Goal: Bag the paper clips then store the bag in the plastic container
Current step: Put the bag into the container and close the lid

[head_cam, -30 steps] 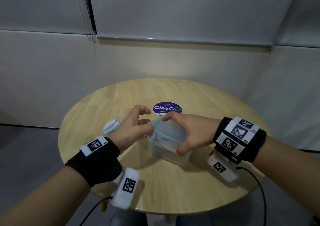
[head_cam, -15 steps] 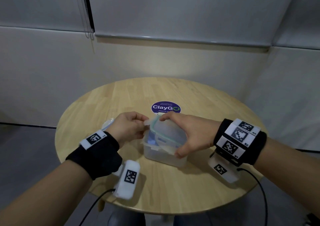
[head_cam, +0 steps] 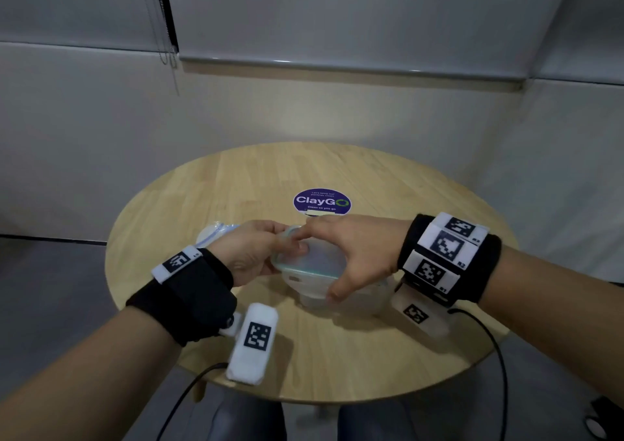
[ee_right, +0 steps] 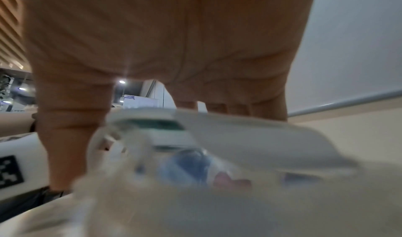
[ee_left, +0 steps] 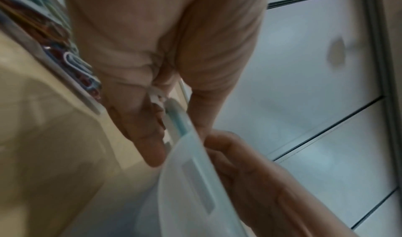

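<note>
Head view first: near the table (head_cam: 337, 366) edge, the right hand (head_cam: 351, 248) curls over the lid (head_cam: 314, 261), thumb on the near rim and fingers on the far side, likely to keep it steady on the plastic container (head_cam: 341, 300). Just left, the left hand (head_cam: 250, 254) pinches the lid's left clip tab, probably to work that latch. Blue and pink shapes show blurry inside the box. Farther left, a clear bag (head_cam: 216, 234) of paper clips (ee_left: 71, 58) lies on the table behind the left hand. Far off sits a purple ClayGo sticker (head_cam: 321, 200).
</note>
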`<act>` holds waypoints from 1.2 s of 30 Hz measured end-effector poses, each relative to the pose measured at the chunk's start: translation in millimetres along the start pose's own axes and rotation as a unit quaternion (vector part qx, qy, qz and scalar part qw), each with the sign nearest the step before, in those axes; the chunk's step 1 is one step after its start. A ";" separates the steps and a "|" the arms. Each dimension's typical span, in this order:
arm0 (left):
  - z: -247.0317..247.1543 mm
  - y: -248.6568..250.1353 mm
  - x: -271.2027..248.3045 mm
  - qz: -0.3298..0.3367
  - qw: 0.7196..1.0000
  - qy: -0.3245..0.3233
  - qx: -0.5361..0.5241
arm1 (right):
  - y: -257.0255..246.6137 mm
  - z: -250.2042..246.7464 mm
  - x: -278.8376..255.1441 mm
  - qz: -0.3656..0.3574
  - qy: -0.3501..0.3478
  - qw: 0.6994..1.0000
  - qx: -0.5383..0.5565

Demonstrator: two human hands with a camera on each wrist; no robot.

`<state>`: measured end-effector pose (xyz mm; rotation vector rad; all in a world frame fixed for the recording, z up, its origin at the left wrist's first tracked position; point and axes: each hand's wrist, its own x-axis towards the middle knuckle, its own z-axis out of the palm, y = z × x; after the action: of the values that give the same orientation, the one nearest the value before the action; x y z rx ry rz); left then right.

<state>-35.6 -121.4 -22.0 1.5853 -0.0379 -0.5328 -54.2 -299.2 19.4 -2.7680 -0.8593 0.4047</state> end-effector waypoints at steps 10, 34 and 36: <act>10.5 7.9 2.8 0.011 0.999 0.027 0.025 | 25.4 -2.1 -29.6 0.034 0.010 0.999 0.006; 14.3 4.1 13.1 -0.093 0.993 -0.076 -0.005 | 43.4 9.3 -15.6 0.117 0.013 0.988 -0.096; 13.5 3.4 13.1 -0.099 0.992 -0.080 -0.012 | 42.7 11.4 -10.3 0.121 0.016 0.991 -0.060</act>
<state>-27.8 -138.9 -22.7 1.5283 0.0047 -0.8126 -43.9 -338.2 -1.3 -2.9935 -0.5571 0.3572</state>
